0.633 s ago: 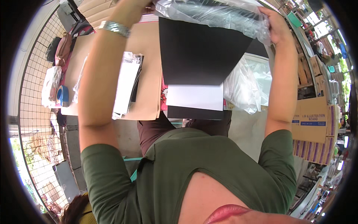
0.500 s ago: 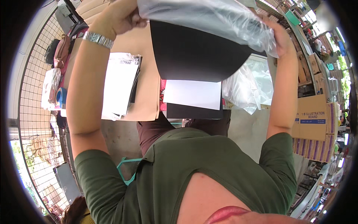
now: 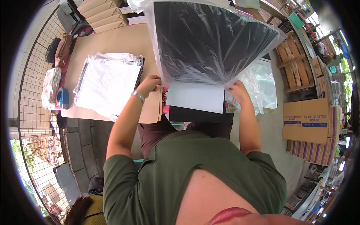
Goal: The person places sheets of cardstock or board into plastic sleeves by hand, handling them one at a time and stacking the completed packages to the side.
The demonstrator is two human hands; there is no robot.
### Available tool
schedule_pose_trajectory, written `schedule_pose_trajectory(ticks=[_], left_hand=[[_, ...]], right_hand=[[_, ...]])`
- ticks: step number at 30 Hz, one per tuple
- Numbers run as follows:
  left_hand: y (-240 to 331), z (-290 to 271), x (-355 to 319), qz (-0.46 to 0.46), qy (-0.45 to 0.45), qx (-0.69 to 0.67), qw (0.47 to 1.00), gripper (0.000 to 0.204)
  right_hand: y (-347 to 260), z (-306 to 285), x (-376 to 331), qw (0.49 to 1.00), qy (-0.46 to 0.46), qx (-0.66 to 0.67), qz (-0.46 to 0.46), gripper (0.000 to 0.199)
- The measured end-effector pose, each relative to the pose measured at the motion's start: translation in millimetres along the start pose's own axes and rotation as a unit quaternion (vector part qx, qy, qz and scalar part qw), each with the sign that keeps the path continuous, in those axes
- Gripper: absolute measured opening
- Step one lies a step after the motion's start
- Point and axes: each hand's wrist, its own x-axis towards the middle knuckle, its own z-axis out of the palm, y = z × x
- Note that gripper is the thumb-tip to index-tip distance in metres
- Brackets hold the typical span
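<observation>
A large black board (image 3: 198,41) is inside a clear plastic bag (image 3: 153,45), tilted up in front of me. The bag's near edge is gathered between my hands. My left hand (image 3: 150,85) is closed on its near left corner, fingers curled. At the near right corner my right hand (image 3: 239,92) pinches the bunched plastic. Below the bag lies a white sheet (image 3: 195,98), on top of another black board (image 3: 195,115). Left of my left hand is a stack of plastic-wrapped white sheets (image 3: 108,82), with dark edges showing.
Brown cardboard (image 3: 116,39) covers the table. More clear plastic bags (image 3: 264,82) lie on the right. Blue tape (image 3: 62,98) sits at the left edge beside a wire mesh. Cardboard boxes (image 3: 305,116) and a wooden pallet (image 3: 296,65) stand to the right. Folded brown card (image 3: 101,15) is at the back.
Both hands have come down toward me from the far end, drawing the plastic bag over the black board. The board, bare in its near part before, is now covered.
</observation>
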Motion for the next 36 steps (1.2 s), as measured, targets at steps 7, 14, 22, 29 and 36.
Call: schedule_pose_trajectory(ticks=[7, 14, 22, 29, 36], left_hand=[[92.9, 20.1, -52.4, 0.465, -0.025, -0.269, 0.843, 0.052], [7.1, 63.9, -26.7, 0.207, 0.108, -0.233, 0.944, 0.020], [-37.6, -13.0, -83.2, 0.190, 0.281, -0.494, 0.800, 0.020], [-114.1, -73.9, -106.3, 0.101, 0.527, -0.400, 0.743, 0.032], [-69.4, -16.4, -122.9, 0.135, 0.731, 0.040, 0.667, 0.068]], right_hand=[[-114.2, 54.1, -47.3, 0.929, -0.095, 0.198, -0.297, 0.043], [-3.4, 77.6, -8.4, 0.937, 0.095, -0.239, -0.237, 0.040], [-41.7, 16.0, -9.2, 0.930, 0.180, -0.241, -0.210, 0.038], [37.8, -112.1, -40.0, 0.763, 0.327, -0.558, 0.016, 0.055], [-45.4, -19.0, -103.3, 0.774, 0.339, -0.464, -0.265, 0.014]])
